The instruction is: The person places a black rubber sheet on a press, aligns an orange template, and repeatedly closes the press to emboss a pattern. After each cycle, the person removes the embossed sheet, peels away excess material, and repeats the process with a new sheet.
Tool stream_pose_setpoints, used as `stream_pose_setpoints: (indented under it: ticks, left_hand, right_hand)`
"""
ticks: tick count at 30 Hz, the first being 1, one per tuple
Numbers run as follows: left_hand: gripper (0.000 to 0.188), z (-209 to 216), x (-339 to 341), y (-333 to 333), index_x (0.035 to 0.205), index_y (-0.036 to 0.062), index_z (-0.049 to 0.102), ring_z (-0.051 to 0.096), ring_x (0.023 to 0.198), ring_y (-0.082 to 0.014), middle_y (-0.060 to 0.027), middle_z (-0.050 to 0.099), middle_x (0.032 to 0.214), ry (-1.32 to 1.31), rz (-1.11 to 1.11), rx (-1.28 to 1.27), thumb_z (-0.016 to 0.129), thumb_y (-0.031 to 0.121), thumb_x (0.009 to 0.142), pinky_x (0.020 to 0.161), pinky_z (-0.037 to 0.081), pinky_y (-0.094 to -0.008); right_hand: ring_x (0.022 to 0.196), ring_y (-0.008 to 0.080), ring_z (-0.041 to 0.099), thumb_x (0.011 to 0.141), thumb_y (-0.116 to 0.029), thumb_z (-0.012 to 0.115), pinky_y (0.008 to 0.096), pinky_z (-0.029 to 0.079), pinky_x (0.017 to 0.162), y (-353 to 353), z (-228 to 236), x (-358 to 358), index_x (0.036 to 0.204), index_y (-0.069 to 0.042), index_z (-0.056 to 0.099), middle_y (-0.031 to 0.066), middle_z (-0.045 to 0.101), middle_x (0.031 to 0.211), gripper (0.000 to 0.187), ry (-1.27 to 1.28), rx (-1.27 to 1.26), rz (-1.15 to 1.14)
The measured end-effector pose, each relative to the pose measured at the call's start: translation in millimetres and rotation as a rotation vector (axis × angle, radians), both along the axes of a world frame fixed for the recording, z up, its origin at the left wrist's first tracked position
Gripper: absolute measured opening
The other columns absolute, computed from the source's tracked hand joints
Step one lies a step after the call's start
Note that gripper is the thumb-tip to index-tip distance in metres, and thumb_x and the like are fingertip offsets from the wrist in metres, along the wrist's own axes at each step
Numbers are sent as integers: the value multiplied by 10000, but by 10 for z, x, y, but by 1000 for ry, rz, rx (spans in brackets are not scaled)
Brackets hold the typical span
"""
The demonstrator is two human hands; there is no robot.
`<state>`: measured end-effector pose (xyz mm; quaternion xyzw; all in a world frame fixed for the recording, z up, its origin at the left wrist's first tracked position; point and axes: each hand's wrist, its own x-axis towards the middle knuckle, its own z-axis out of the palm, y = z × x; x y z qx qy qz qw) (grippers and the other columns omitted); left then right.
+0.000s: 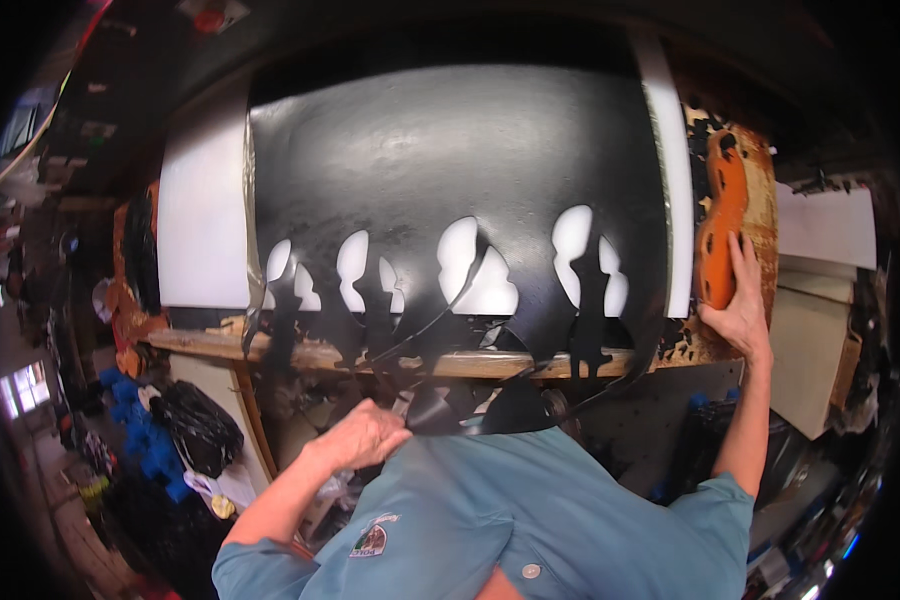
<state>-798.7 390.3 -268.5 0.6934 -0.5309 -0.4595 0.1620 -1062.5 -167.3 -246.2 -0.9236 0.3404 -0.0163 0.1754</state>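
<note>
A wide black sheet [450, 140], perhaps rubber or leather, lies over a white board [205, 210]. Along its near side runs a row of cut-out holes shaped like shoe soles, with white showing through. The sheet's near strip hangs over the table edge toward my body. My left hand [365, 437] is closed on the edge of that hanging strip. At the right end, my right hand [740, 318] grips the near end of an orange sole-shaped cutting die [722, 225], thumb on one side and fingers along the other. The die rests on a worn brown surface.
A wooden rail [300, 348] runs along the table's near edge. Black scraps [678, 340] litter the right end. Below left are a black plastic bag [198, 428] and a blue heap [135, 420]. Pale panels [810, 330] stand at the right. Dark machinery overhangs the far side.
</note>
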Motion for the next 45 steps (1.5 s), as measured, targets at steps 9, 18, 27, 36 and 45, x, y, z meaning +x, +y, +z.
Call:
stream_pose_setpoints:
  ticks: [9, 18, 27, 36, 45]
  left_hand:
    - [371, -598, 104, -170, 1240, 32, 722, 725, 1067, -403, -231, 745, 1158, -289, 150, 89, 660, 343, 1049, 929, 576, -503]
    - [369, 789, 221, -328, 1240, -52, 728, 719, 1143, -429, -251, 745, 1244, 212, -198, 469, 697, 209, 981, 1024, 574, -460]
    - [244, 725, 1623, -551, 1254, -23, 721, 705, 1168, -266, -168, 740, 1226, -507, 792, -383, 605, 131, 1105, 1038, 533, -368]
    - [398, -577, 2321, -502, 1467, 89, 625, 514, 1437, -362, -176, 564, 1508, -1032, 960, -500, 638, 216, 1091, 1201, 427, -464]
    - [387, -480, 2289, -554, 1455, 91, 640, 530, 1424, -348, -161, 579, 1502, -989, 972, -461, 643, 205, 1085, 1195, 432, -456]
  right_hand:
    - [1525, 517, 343, 713, -363, 880, 586, 320, 1251, 114, -481, -20, 1659, -155, 427, 332, 317, 1691, 1069, -191, -231, -132]
    - [1162, 189, 686, 867, -224, 783, 321, 556, 1014, 121, 359, -3, 1573, 112, 450, 154, 666, 1367, 851, -934, 852, -305]
    - [1487, 590, 330, 789, -306, 921, 698, 361, 1220, 585, 898, 507, 1689, -118, 326, 327, 257, 1697, 1095, -1739, 1667, 94]
    - [1507, 555, 303, 882, -551, 784, 645, 334, 1243, 975, 45, 852, 1675, -36, 307, 408, 199, 1677, 1059, -1743, 2328, -350]
    - [1365, 519, 465, 744, -382, 999, 600, 515, 1127, 673, 999, 867, 1706, -133, 227, 393, 231, 1628, 1258, -1572, 1722, 184]
